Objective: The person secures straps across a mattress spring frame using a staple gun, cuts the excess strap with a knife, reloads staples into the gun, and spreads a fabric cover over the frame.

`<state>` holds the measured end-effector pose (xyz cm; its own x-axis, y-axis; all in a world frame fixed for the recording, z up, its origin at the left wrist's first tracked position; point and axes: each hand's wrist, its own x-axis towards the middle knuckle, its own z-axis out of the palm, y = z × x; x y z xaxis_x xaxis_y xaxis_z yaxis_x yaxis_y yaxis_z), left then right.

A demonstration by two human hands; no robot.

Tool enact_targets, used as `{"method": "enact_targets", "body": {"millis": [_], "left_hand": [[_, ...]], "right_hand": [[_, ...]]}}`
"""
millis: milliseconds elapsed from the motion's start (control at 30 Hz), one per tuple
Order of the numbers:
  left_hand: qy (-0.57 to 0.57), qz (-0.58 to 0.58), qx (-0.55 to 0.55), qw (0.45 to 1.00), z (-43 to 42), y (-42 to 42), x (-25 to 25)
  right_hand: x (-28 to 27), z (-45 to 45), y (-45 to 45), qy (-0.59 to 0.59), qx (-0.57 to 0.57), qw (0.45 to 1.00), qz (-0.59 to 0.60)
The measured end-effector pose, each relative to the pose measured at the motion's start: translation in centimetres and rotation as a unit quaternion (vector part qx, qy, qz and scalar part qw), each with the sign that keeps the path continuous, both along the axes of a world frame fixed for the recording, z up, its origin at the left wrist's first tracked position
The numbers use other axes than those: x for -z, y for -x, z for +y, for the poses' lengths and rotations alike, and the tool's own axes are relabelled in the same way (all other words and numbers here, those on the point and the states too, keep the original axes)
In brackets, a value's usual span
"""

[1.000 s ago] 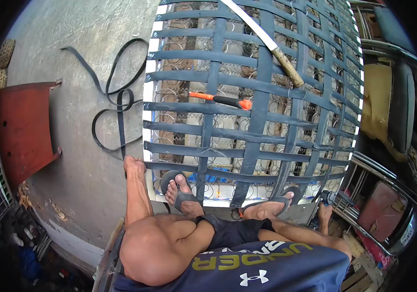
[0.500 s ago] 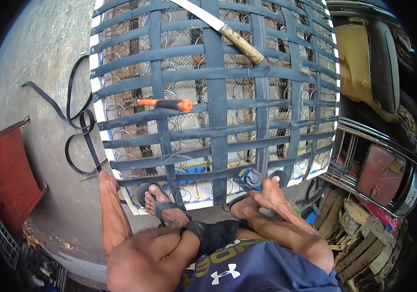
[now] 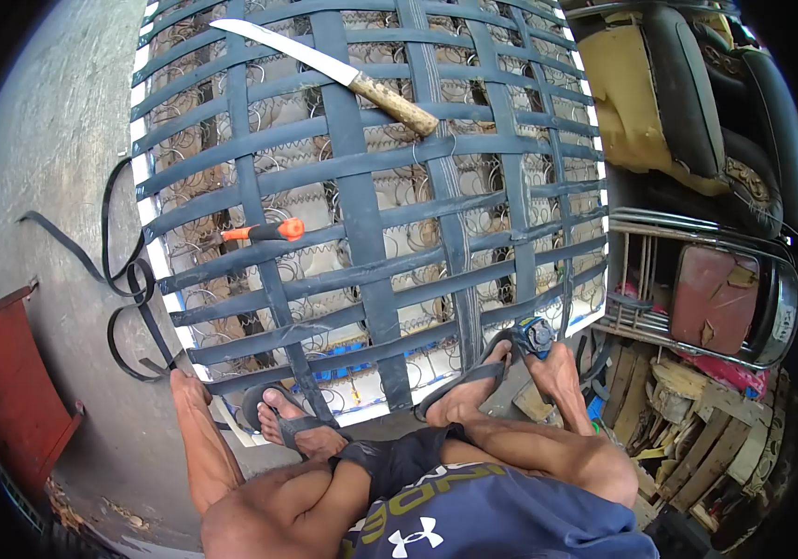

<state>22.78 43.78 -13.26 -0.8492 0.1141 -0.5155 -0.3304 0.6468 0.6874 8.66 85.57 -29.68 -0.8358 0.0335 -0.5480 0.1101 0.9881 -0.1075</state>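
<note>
My left hand (image 3: 191, 388) is closed on the black strap (image 3: 153, 326) at the near left corner of the white frame (image 3: 171, 305); its fingertips are hidden. My right hand (image 3: 555, 371) is closed round a blue and dark tool (image 3: 537, 336), over the near right edge. Dark straps (image 3: 359, 214) cross in a weave over the frame's coil springs. On them lie a long knife (image 3: 315, 59) with a wooden handle and an orange and black handled tool (image 3: 265, 230). My sandalled feet (image 3: 298, 424) rest against the near edge.
A red metal piece (image 3: 21, 391) stands at the left. Loose strap loops lie on the grey floor (image 3: 45, 168). To the right are a chrome-framed chair (image 3: 716, 296), torn dark and yellow upholstery (image 3: 641, 102) and wood scraps (image 3: 697, 447).
The view has shifted, so the frame sits further left. My right hand with the blue tool has come up from the right, then moved back slightly rightward. My left hand stays at the corner.
</note>
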Motion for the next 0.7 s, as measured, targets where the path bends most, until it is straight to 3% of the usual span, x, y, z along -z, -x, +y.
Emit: {"method": "enact_targets", "body": {"millis": [33,100,167,367,467,533,567,600,700], "left_hand": [[-0.029,-0.034,-0.019,0.999,0.3,-0.4,0.1],[-0.035,-0.04,-0.014,0.998,0.7,-0.4,0.0],[-0.033,-0.039,-0.01,0.999,1.0,0.4,0.2],[0.041,0.039,0.06,0.997,0.9,2.4,-0.8],[0.049,0.02,0.075,0.996,0.9,1.9,-0.8],[-0.031,-0.019,0.044,0.998,0.3,-0.2,0.0],[-0.079,-0.033,0.017,0.996,-0.3,-1.5,0.4],[-0.132,-0.043,-0.012,0.99,-0.9,-2.6,2.0],[-0.194,-0.084,-0.195,0.958,-2.7,-7.6,8.6]], "right_hand": [[0.7,-0.9,1.0,0.002,-0.004,1.0,-0.001],[1.8,-2.5,2.3,-0.083,0.11,0.989,-0.05],[3.4,-0.7,0.7,-0.053,0.121,0.991,-0.015],[0.0,-0.6,0.1,0.0,0.106,0.994,0.034],[0.4,-0.6,1.3,-0.042,0.124,0.991,-0.036],[1.1,1.4,1.3,-0.088,0.084,0.992,-0.041],[-1.7,-2.3,1.7,0.017,0.083,0.995,-0.062],[-2.4,-3.2,1.8,0.027,0.083,0.993,-0.079],[-3.4,-4.5,2.4,0.024,0.014,0.998,-0.062]]}}
